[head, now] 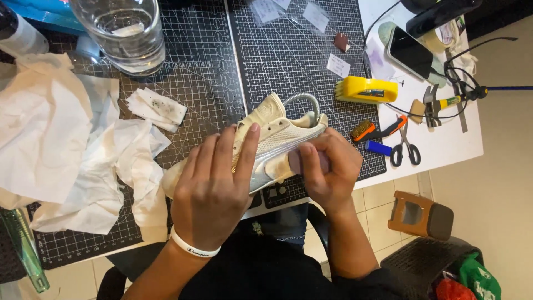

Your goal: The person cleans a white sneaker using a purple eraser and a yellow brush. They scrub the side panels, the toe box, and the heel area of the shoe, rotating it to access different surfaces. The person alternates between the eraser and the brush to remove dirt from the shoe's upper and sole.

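The desk [444,144] carried gridded cutting mats. A cream shoe [277,139] lay between both hands: left hand [214,186] gripped its side, right hand [327,166] pinched its heel.

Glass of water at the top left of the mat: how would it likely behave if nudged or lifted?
The glass looks wide and low, so it probably slides rather than tips. Partly filled with water, it is likely fairly heavy and could slosh. Clear smooth walls suggest a slippery, breakable thing.
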